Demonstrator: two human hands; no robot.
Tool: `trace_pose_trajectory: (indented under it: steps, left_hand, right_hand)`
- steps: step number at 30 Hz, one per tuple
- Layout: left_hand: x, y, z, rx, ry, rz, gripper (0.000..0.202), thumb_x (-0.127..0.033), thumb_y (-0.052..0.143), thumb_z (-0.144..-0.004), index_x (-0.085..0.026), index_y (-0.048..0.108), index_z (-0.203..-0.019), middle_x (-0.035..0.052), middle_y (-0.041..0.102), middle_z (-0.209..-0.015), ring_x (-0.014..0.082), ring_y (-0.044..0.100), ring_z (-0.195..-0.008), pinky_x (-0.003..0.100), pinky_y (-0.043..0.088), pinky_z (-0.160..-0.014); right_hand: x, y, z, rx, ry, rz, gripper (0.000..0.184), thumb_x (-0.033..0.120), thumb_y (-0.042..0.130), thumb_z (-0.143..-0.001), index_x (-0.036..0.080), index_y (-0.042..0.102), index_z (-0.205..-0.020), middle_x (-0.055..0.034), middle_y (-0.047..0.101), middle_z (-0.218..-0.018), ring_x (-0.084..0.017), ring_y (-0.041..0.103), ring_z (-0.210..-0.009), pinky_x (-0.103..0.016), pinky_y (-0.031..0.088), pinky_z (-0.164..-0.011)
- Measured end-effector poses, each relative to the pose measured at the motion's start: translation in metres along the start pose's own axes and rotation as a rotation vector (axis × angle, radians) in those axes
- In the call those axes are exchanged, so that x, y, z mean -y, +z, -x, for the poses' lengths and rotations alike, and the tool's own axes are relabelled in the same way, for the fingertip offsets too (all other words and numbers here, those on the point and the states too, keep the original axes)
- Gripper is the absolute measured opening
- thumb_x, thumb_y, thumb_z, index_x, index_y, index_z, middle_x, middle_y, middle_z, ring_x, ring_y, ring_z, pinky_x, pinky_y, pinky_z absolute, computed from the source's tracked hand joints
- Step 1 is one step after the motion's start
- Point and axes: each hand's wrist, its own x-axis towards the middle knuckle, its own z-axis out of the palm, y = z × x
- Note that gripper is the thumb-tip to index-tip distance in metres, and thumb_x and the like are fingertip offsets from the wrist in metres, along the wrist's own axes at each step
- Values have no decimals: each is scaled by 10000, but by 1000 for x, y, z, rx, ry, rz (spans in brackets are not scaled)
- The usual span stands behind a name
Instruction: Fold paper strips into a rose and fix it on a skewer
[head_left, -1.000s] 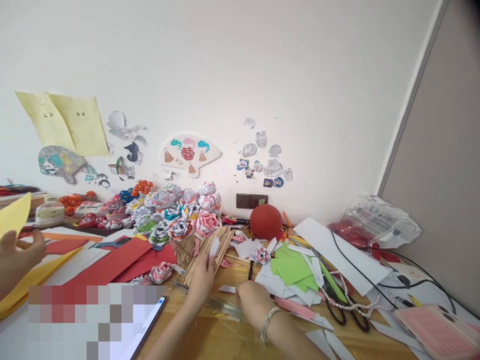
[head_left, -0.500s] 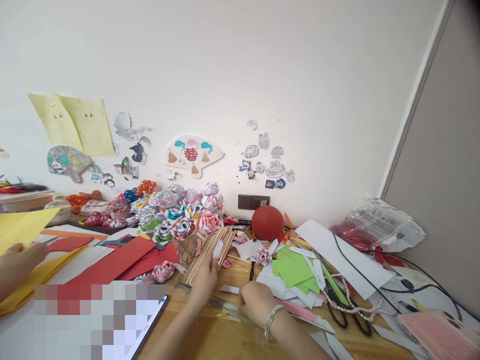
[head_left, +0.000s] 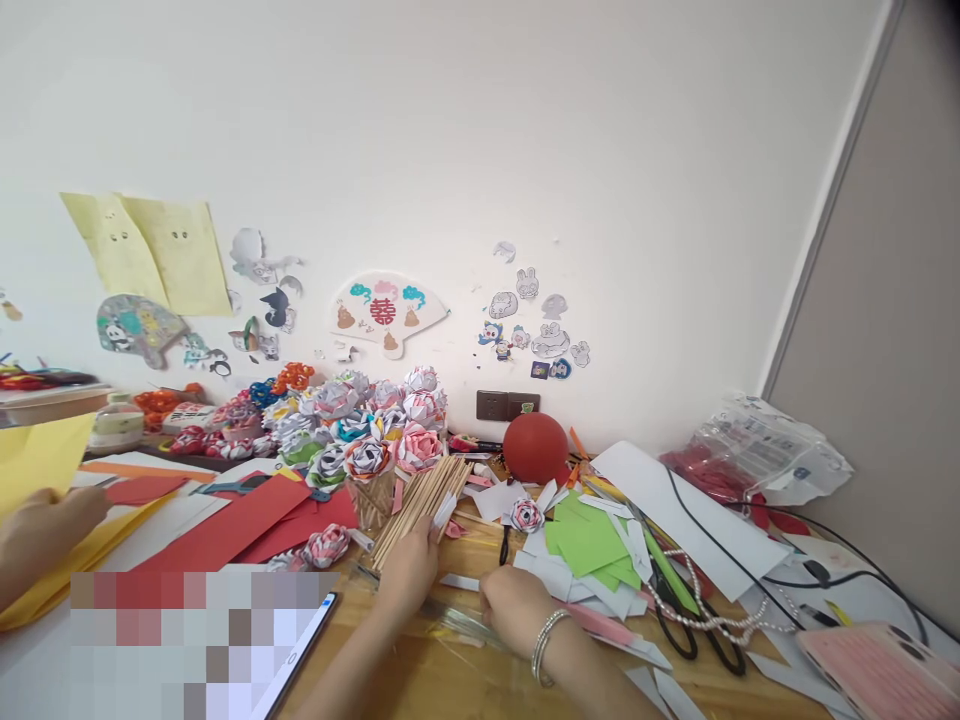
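Note:
My left hand (head_left: pixel 409 572) rests on the wooden table by the near end of a bundle of thin wooden sticks (head_left: pixel 421 497). Its fingers pinch a small white paper strip (head_left: pixel 447 511). My right hand (head_left: pixel 512 603), a bracelet on its wrist, is closed over a clear plastic wrapper (head_left: pixel 452 618) lying between both hands; what its fingers hold is hidden. A small pink-and-white paper rose (head_left: pixel 524 514) lies just beyond the right hand.
A cluster of paper roses (head_left: pixel 367 425) stands behind the sticks, with a red ball (head_left: pixel 534 447) to its right. Green paper (head_left: pixel 586 538), white scraps and black scissors (head_left: pixel 684 622) lie right. Red sheets (head_left: pixel 225 525) and a tablet (head_left: pixel 296 645) lie left. Another person's hand (head_left: pixel 41 525) holds yellow paper (head_left: pixel 37 455).
My left hand has slid slightly right along the stick bundle, still pinching the white strip. The other person's yellow sheet has shifted. The view has drifted a little left.

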Motion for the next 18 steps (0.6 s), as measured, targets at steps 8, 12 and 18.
trace_pose_trajectory:
  steps: [8, 12, 18]
  left_hand:
    - [3, 3, -1, -10, 4, -55, 416, -257, 316, -887, -196, 415, -1285, 144, 698, -1017, 253, 681, -819, 314, 480, -676]
    - [5, 5, -1, -13, -10, -86, 337, -280, 322, -879, -202, 549, -1115, 136, 725, -865, 272, 687, -745, 314, 472, -608]
    - [1, 2, 0, -4, -14, -108, 311, -286, 321, -875, -194, 590, -1002, 143, 724, -813, 279, 684, -731, 311, 470, -602]
  right_hand:
    - [-3, -8, 1, 45, 4, 37, 241, 65, 581, -712, 165, 728, -874, -125, 714, -890, -236, 661, -868, -244, 477, -711]
    - [-8, -7, 0, 49, 0, 53, 281, 10, 566, -686, 152, 730, -865, -137, 710, -902, -249, 658, -880, -258, 479, -720]
    - [-3, 1, -1, 73, -20, 58, 377, -59, 527, -654, 135, 715, -916, -150, 701, -935, -253, 655, -900, -254, 484, -732]
